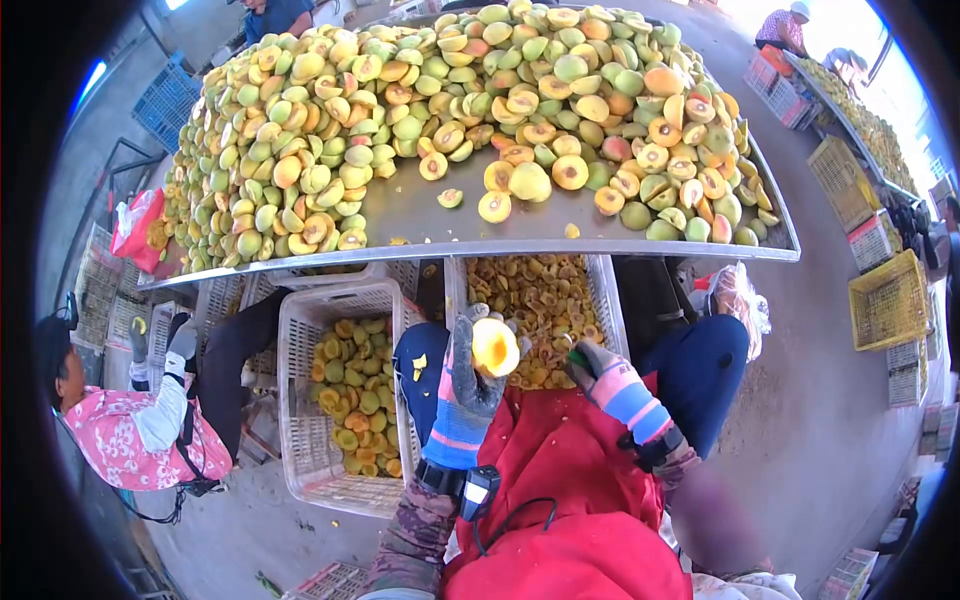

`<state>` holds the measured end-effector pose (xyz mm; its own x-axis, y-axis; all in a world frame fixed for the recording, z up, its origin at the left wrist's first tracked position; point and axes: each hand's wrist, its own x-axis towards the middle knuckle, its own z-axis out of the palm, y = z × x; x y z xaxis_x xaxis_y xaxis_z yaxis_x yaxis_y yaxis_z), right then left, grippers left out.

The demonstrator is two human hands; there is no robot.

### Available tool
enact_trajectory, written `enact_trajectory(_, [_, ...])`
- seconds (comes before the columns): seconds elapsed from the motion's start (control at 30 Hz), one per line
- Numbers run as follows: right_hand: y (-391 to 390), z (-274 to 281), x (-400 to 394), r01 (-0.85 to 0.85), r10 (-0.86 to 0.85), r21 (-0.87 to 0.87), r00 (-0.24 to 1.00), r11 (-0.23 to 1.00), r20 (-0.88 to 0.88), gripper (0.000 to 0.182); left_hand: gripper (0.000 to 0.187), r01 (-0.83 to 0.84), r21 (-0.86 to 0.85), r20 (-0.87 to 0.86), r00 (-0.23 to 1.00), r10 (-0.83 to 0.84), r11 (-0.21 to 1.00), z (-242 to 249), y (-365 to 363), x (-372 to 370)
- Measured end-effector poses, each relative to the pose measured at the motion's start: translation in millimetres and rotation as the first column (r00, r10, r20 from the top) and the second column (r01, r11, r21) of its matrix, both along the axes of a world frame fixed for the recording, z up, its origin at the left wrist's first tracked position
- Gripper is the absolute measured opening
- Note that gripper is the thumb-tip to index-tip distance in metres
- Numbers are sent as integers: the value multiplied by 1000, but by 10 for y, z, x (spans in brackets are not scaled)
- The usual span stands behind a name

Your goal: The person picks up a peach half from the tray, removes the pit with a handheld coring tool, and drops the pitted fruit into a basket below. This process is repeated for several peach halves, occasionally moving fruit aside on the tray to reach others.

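Note:
Both my hands wear grey gloves with pink and blue cuffs. My left hand (474, 372) holds a halved yellow fruit (495, 347), its hollowed cut face turned up, over the near end of a crate of small fruit pieces (535, 300). To the right, my right hand (600, 372) is closed around a small tool with a green part (577, 358), mostly hidden by the fingers. A white crate (291, 400) of fruit halves stands left of my left hand. Above both hands, a metal table (420, 215) bears a large heap of green and yellow fruit (330, 130), many cut in half.
The table's metal edge (470, 248) runs just beyond my hands. A co-worker in pink (150, 430) sits at the left. Yellow crates (890, 300) stand at the right, near another fruit-laden table (870, 130) with people beside it. A clear plastic bag (740, 300) hangs by my right knee.

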<state>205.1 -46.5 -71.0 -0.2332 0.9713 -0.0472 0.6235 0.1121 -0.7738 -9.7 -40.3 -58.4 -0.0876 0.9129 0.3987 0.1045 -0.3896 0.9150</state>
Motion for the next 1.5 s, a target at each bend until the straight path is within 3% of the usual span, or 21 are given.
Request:
enact_trajectory(0.07, [28,418,-147,0,4,41,996,999,-88,22,45,191,-322,622,781,54,927,-38,-19,26])
enact_trajectory(0.1, [21,556,-233,3,12,81,984,997,-177,21,45,196,-330,621,782,56,923,67,-61,38])
enact_trajectory(0.17, [54,651,-335,-48,67,131,987,990,-145,19,47,-21,58,-232,972,34,998,391,-121,76])
enact_trajectory(0.2, [73,671,-383,-106,128,187,986,977,-111,18,47,-20,57,-231,972,33,998,364,-132,95])
enact_trajectory(0.27, [99,671,-446,-120,135,245,990,962,-42,18,56,226,-255,581,813,-38,940,304,-153,136])
enact_trajectory(0.3, [117,640,-456,-128,131,271,991,954,6,18,56,227,-253,582,812,-39,941,307,-143,101])
enact_trajectory(0.37, [144,537,-492,-125,113,338,992,933,55,18,60,-11,41,-429,903,28,999,322,-138,-6])
enact_trajectory(0.6, [467,-623,-73,39,-84,103,870,994,486,25,47,-154,26,-530,836,144,988,261,-303,-438])
enact_trajectory(0.67, [404,-774,-36,93,-90,20,858,995,505,29,27,-2,-416,484,846,223,910,266,-341,-701])
enact_trajectory(0.7, [381,-782,-62,92,-93,27,861,995,500,29,26,-327,-288,-86,945,316,900,128,-365,-1016])
enact_trajectory(0.77, [380,-731,-144,110,-47,-163,937,980,346,32,27,-600,-416,-297,800,522,683,-501,-391,-1809])
enact_trajectory(0.8, [379,-703,-154,114,-59,-148,939,982,338,32,28,-646,-1,-917,306,257,763,-472,-421,-2044])
enact_trajectory(0.87, [380,-679,-146,123,-122,0,983,992,136,32,27,-575,270,-699,435,567,773,-180,-50,-1926])
enact_trajectory(0.93, [295,-801,-175,166,-163,38,984,985,-78,31,29,-513,-52,-389,801,456,857,289,493,-1338])
enact_trajectory(1.07, [153,-332,-227,194,-192,-83,981,977,34,30,56,-395,-215,-751,652,107,893,213,1918,-546])
enact_trajectory(1.13, [59,-88,-182,155,-195,-155,936,976,-292,24,65,-398,-386,-858,487,-165,832,148,2445,-171])
enact_trajectory(1.27, [-116,84,79,164,-245,-233,890,959,-383,17,65,-259,-317,-851,502,-153,912,-279,2699,31])
enact_trajectory(1.33, [-70,259,135,203,-218,-82,910,976,-352,16,49,85,-417,-35,993,-109,905,-143,2472,50])
enact_trajectory(1.4, [5,336,77,227,-328,-237,681,944,-654,14,41,357,-474,527,847,-66,805,196,2018,31])
enact_trajectory(1.43, [74,494,78,160,-88,270,961,949,-261,12,39,396,-398,637,768,-61,827,360,1739,83])
enact_trajectory(1.5, [171,853,-152,155,-85,156,921,976,-380,12,30,511,-333,703,694,-153,793,480,1325,68])
